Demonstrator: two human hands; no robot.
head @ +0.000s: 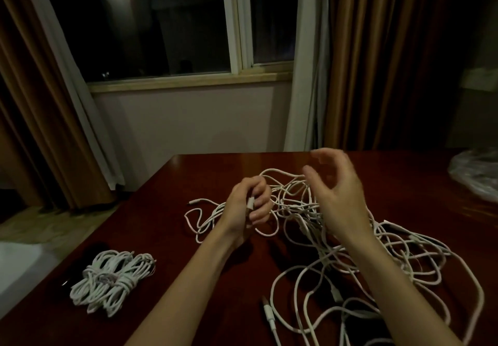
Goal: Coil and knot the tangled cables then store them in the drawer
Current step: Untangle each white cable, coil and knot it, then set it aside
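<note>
Left hand [249, 207], centre frame, is gripping a white plug end of the tangled cables [350, 238], which are sprawling across the table [215, 168] toward lower right. Right hand [336, 192] is hovering above them, fingers loose, holding nothing. Knotted coils [113, 281] are lying lower left.
</note>
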